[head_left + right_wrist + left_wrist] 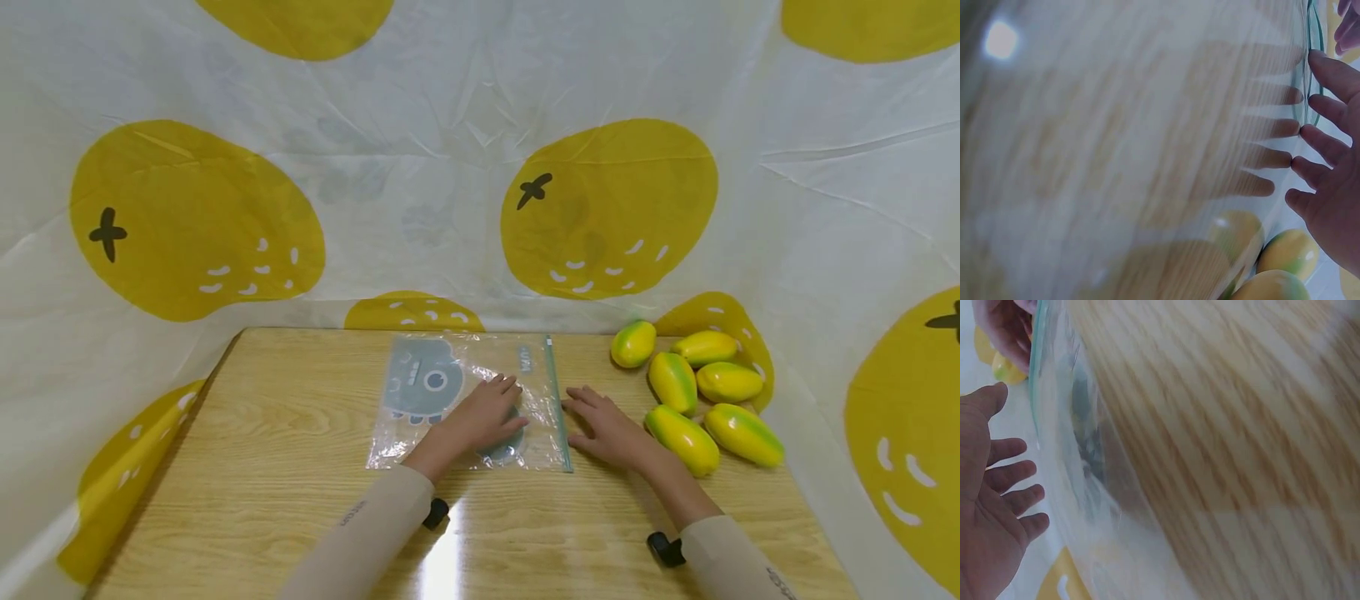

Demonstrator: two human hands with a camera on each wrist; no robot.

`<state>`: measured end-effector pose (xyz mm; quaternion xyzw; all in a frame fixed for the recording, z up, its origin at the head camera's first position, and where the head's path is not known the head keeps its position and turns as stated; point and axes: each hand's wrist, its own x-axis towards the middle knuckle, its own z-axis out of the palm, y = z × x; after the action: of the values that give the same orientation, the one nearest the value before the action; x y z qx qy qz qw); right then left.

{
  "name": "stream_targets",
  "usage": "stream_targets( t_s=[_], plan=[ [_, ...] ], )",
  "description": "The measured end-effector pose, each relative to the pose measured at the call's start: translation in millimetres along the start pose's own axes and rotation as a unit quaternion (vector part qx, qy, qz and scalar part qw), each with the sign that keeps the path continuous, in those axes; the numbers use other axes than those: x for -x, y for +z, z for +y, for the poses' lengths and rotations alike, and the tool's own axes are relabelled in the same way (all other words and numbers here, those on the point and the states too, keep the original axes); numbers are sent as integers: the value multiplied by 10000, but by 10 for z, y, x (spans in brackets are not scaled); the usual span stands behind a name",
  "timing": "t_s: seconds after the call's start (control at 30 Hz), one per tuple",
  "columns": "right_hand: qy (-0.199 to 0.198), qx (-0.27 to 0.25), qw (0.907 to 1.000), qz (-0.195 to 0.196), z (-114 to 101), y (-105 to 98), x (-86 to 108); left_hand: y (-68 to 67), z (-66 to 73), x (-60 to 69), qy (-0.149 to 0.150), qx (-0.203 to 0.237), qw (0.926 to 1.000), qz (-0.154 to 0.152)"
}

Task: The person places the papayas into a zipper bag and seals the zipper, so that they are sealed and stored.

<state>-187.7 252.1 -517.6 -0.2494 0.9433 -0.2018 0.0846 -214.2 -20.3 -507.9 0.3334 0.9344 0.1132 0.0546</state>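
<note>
A clear zip bag (465,342) with blue-grey cartoon prints lies flat on the wooden table, its green zip edge (558,408) towards the right. Over the bag's middle is the left hand (483,415), fingers spread; in the left wrist view that hand (991,494) has nothing in its fingers. Just right of the zip edge, the right hand (607,429) is spread low, fingertips near the edge. The right wrist view shows this hand (1335,150) with its fingertips at the tabletop, holding nothing.
Several yellow-green mango-like fruits (672,383) are grouped on the table's right side, close beside the right forearm. A white cloth (420,208) printed with large yellow fruits hangs behind the table (285,417) and along both sides.
</note>
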Motion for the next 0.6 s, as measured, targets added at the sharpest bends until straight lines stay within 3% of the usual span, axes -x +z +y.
stream_targets(
  t_s=[0.2,0.6],
  plan=[
    [-88,7,9999,128,24,27,20,112,66,-72,113,297,9994,98],
    [-49,94,9999,133,-42,73,17,194,161,-111,-32,474,9989,-46]
  ],
)
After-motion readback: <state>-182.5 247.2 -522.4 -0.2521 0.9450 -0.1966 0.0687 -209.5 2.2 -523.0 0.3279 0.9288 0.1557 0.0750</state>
